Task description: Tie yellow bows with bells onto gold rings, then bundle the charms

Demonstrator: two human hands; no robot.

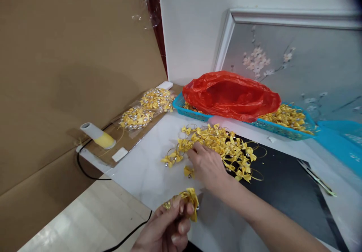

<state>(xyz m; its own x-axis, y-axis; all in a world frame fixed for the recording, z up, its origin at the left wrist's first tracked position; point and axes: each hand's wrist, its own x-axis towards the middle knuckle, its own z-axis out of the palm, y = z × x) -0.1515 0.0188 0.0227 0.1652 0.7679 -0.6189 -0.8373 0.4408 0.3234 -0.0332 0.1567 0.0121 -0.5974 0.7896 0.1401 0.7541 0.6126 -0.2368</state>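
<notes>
A loose pile of yellow ribbon bows with gold loops and small silver bells (223,146) lies on the white tabletop (141,169). My right hand (207,165) reaches into the near left edge of that pile, fingertips touching bows; I cannot tell if it grips one. A single bow (188,171) lies just left of that hand. My left hand (166,229), low in the view, is closed around a small bunch of yellow bows (189,198).
A blue mesh basket (181,106) holds more bows and a red plastic bag (229,95). Two clear packets of bows (147,108) lie on cardboard at left, near a white-and-yellow cylinder (97,135) with a black cable. A framed picture leans against the wall.
</notes>
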